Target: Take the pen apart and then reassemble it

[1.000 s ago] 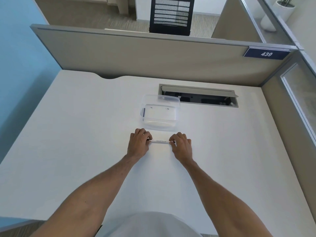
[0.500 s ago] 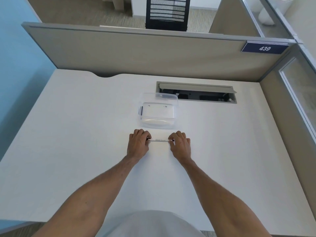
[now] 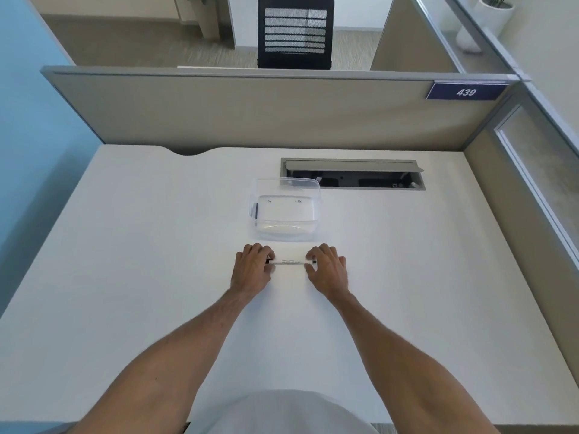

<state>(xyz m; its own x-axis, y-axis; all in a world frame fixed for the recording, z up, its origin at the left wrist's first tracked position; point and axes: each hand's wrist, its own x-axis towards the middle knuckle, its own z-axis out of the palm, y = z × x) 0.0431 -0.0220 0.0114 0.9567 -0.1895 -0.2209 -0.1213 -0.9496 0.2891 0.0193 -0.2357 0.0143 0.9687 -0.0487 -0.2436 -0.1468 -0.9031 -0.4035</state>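
Note:
A slim white pen (image 3: 290, 262) with dark ends lies level, crosswise, just above the white desk (image 3: 156, 277). My left hand (image 3: 252, 267) pinches its left end and my right hand (image 3: 327, 267) pinches its right end. The fingertips hide both tips of the pen; only the white barrel with small print shows between the hands. The pen looks to be in one piece.
A clear plastic box (image 3: 285, 209) stands just beyond the hands, with a small dark piece at its left wall. Behind it a cable hatch (image 3: 352, 173) is open in the desk. Grey partitions (image 3: 250, 111) close the far and right sides.
The hands and pen keep the same grip and place on the desk. Only the head camera has tilted up a little, so the view shifted.

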